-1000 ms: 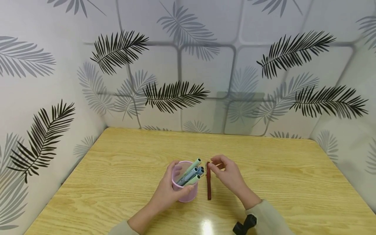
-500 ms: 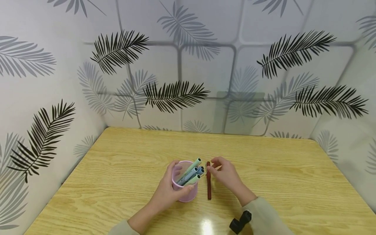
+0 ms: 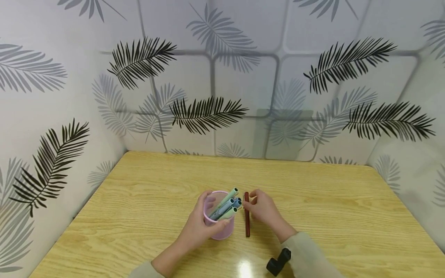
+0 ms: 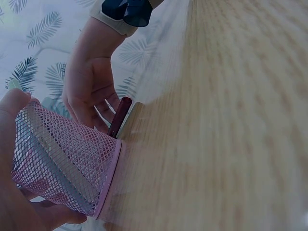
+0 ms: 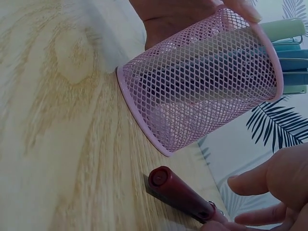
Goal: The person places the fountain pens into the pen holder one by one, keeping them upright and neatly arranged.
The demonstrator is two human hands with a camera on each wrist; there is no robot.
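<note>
My left hand (image 3: 199, 222) grips a pink mesh pen holder (image 3: 222, 231) standing on the wooden table, the thumb at its near side and the fingers around the far side. Several light green and blue pens (image 3: 222, 208) lean out of it to the right. Beside it a dark red pen (image 3: 247, 224) with a metal clip lies on the table, pointing away from me. Over the clip end is my right hand (image 3: 265, 208); in the right wrist view a fingertip (image 5: 216, 225) is right at the pen near the clip, while the other fingers stand apart from it.
A black wrist camera (image 3: 279, 262) hangs at the right sleeve, close over the table (image 3: 167, 173). Walls with a leaf pattern (image 3: 208, 114) enclose the table at the back and sides.
My right hand has shifted slightly left and toward me along the dark red pen, its thumb now crossing over it. The pen, the holder and my left hand stay in place.
</note>
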